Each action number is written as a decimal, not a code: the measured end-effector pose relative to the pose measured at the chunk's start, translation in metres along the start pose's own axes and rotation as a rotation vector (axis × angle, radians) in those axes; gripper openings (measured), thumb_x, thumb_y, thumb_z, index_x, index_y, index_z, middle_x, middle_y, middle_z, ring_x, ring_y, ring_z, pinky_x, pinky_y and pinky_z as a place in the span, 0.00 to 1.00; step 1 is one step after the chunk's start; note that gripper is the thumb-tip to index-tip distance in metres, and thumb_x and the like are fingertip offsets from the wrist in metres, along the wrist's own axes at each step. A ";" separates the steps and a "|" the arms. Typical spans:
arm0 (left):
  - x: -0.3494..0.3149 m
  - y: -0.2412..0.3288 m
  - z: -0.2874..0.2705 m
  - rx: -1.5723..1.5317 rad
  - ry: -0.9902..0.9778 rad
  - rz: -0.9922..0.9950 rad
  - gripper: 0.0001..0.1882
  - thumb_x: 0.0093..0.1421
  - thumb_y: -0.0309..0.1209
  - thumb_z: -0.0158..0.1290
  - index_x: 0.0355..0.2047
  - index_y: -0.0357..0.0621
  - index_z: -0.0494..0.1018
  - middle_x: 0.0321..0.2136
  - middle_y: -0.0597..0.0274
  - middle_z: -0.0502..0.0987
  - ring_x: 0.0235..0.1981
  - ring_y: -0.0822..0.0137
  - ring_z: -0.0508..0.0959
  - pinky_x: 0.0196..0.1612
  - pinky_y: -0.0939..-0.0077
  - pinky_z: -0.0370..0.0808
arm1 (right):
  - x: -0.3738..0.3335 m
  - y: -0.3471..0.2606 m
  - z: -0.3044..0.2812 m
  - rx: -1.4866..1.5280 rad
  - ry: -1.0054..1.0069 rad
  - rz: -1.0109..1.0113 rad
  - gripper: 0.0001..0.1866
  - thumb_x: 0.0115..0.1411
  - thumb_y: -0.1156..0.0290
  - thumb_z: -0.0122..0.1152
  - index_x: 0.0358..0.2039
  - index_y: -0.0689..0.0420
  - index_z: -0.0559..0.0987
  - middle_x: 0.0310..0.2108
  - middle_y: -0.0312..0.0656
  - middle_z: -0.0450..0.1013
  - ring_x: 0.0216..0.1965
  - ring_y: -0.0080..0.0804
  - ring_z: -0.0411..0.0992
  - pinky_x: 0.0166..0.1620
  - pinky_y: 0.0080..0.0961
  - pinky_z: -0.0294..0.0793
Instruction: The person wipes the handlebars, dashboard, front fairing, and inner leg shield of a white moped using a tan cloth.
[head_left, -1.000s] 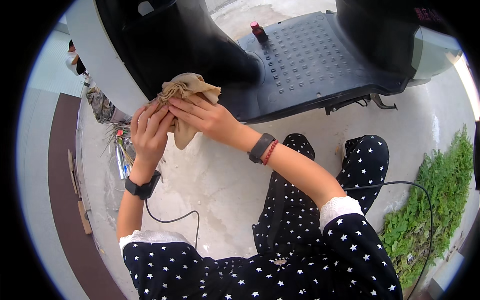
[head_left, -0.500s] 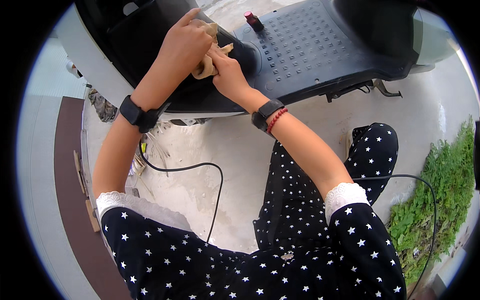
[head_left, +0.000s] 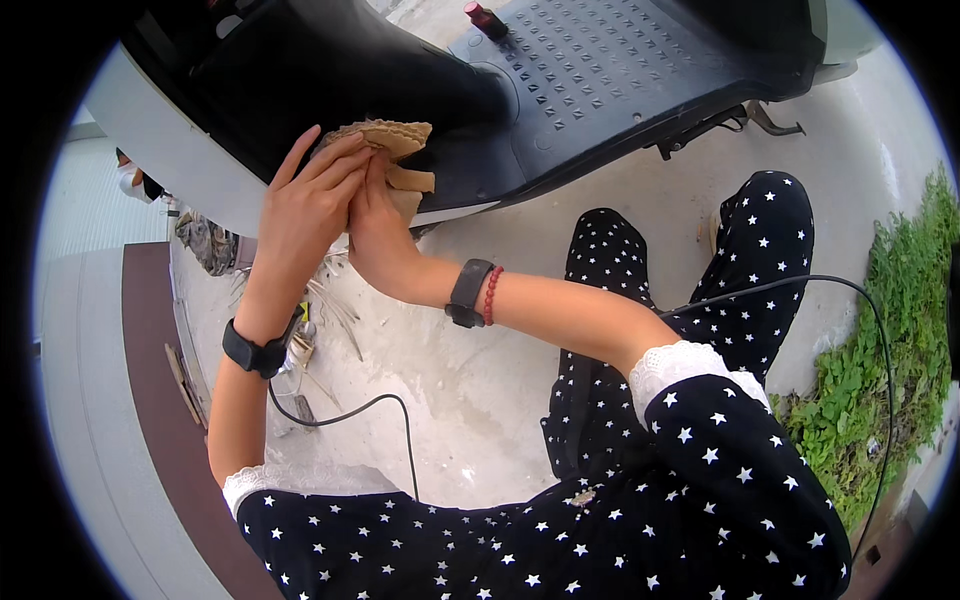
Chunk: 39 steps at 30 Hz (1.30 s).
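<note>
A folded tan cloth with ragged edges lies bunched between my hands, against the glossy black inner panel of a scooter. My left hand rests over the cloth with its fingers bent round it and the thumb hidden. My right hand grips the cloth from the near side, its fingertips touching those of the left. Both hands are at the lower edge of the panel, beside the white outer body.
A small dark red bottle stands on the scooter's ribbed footboard. The kickstand juts out below. Black cables run from my wrists. Green plants grow at the right; sticks and a camouflage bundle lie at the left.
Both hands have moved down and left with the cloth, from the panel's base near the footboard to its near lower edge. The cloth now looks more folded.
</note>
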<state>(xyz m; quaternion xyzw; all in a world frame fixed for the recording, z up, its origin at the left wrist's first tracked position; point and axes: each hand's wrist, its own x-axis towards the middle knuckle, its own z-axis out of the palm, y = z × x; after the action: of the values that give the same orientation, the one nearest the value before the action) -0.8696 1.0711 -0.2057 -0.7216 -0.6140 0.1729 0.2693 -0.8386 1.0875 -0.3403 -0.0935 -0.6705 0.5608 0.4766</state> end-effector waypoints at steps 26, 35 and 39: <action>-0.039 0.071 0.059 0.602 -0.441 -0.241 0.31 0.54 0.28 0.47 0.60 0.39 0.56 0.60 0.57 0.57 0.62 0.60 0.56 0.65 0.69 0.51 | 0.001 0.055 -0.050 -0.360 -0.270 -0.319 0.33 0.49 0.60 0.57 0.52 0.67 0.64 0.52 0.56 0.60 0.56 0.54 0.55 0.60 0.50 0.49; -0.027 0.091 0.084 0.619 -0.397 -0.328 0.26 0.53 0.31 0.50 0.53 0.38 0.64 0.52 0.54 0.67 0.55 0.58 0.66 0.59 0.68 0.60 | -0.002 0.090 -0.057 -0.307 -0.186 -0.388 0.28 0.50 0.58 0.60 0.49 0.59 0.68 0.48 0.45 0.67 0.54 0.49 0.58 0.60 0.48 0.52; -0.022 0.096 0.093 0.670 -0.338 -0.379 0.23 0.54 0.31 0.50 0.50 0.40 0.65 0.49 0.55 0.68 0.52 0.57 0.69 0.55 0.70 0.66 | 0.002 0.101 -0.058 -0.244 -0.181 -0.437 0.29 0.47 0.57 0.63 0.48 0.58 0.70 0.48 0.43 0.67 0.55 0.47 0.60 0.60 0.44 0.55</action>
<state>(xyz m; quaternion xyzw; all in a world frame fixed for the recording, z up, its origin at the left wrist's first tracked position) -0.8514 1.0566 -0.3389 -0.4298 -0.6814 0.4263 0.4114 -0.8380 1.1629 -0.4290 0.0471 -0.7772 0.3659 0.5097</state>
